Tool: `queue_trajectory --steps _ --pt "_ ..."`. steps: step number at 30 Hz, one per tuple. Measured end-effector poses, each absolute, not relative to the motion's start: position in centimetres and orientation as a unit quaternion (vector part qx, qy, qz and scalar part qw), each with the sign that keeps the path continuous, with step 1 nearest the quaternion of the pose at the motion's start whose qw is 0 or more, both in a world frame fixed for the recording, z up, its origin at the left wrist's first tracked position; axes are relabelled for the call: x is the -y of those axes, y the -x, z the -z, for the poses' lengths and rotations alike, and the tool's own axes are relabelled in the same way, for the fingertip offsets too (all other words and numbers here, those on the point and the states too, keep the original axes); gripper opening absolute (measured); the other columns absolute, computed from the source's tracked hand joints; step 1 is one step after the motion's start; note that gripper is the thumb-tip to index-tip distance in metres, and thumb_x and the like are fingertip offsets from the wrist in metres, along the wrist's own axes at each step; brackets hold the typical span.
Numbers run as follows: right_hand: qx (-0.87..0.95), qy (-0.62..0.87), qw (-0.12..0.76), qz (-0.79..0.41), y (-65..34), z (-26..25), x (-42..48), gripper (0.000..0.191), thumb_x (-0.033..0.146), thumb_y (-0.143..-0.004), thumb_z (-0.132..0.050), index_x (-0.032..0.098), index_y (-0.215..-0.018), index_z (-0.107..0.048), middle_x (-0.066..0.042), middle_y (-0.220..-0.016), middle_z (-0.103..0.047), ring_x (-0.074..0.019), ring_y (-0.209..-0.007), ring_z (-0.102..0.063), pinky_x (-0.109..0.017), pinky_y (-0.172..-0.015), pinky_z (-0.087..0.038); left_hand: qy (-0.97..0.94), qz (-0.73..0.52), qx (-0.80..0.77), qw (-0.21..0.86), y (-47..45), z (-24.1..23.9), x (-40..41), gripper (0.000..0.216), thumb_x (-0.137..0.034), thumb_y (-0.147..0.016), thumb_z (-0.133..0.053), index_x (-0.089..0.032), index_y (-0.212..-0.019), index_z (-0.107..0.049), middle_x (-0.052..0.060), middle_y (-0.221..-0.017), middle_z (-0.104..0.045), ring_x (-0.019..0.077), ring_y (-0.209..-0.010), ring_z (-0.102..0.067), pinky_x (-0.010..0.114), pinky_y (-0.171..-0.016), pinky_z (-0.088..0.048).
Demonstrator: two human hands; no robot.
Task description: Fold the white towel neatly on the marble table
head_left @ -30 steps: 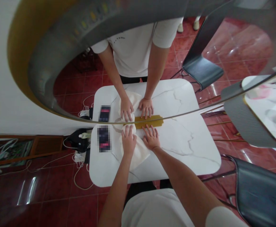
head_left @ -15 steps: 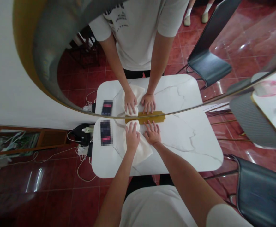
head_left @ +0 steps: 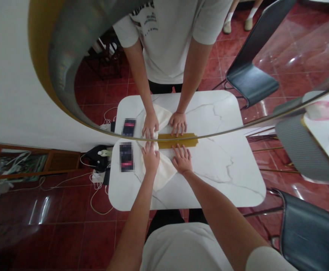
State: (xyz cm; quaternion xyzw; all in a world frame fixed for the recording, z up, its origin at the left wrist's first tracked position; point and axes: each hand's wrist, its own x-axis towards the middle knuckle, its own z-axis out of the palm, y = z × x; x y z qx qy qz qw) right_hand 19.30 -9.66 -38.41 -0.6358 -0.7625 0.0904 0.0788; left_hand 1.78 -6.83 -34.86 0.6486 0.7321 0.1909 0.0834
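My left hand (head_left: 151, 160) presses a bunched part of a white cloth (head_left: 166, 172) at the left end of a gold base plate (head_left: 178, 142). The rest of the cloth trails toward me over the tabletop, between my wrists. My right hand (head_left: 183, 160) lies with its fingers spread, the fingertips at the near edge of the base plate and the palm on the table. Above the plate rises a large mirror (head_left: 218, 134) with a thin gold rim, reflecting both arms and the cloth. The cloth hides the plate's left end.
The white marbled table (head_left: 218, 184) has rounded corners. A blurred dark phone-like item (head_left: 127, 157) lies at its left. Cables (head_left: 98, 178) and a black bag (head_left: 98, 158) are beyond the left edge. A dark chair (head_left: 311, 222) stands right, near a grey ribbed stand (head_left: 302, 145).
My left hand has slid to the left with the bunched cloth, from the plate's left part to its end. My right hand stays in place.
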Motion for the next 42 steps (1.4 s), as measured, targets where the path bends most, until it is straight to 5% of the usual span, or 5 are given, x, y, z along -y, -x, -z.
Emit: queue_trajectory --steps 31,42 --pt "0.762 0.636 0.081 -0.088 -19.4 38.2 9.7 0.066 0.036 -0.087 -0.043 0.029 -0.147 -0.019 0.001 -0.153 -0.020 -0.0260 -0.140 -0.010 -0.048 -0.112 -0.012 -0.731 -0.165 -0.648 0.133 -5.0 34.8 11.9 0.057 -0.018 -0.084 -0.046 -0.024 -0.139 -0.037 0.007 -0.145 -0.038 0.0251 -0.134 -0.033 0.047 -0.112 -0.026" --pt "0.761 0.618 0.147 -0.133 -20.6 37.1 9.6 0.056 0.030 -0.092 -0.033 0.027 -0.147 -0.020 -0.001 -0.150 -0.030 -0.0206 -0.139 -0.018 -0.042 -0.110 -0.018 -0.564 -0.281 -0.764 0.142 -7.0 35.3 11.0 0.050 -0.023 -0.086 -0.047 -0.019 -0.136 -0.042 0.013 -0.142 -0.038 0.0267 -0.131 -0.034 0.045 -0.108 -0.029"
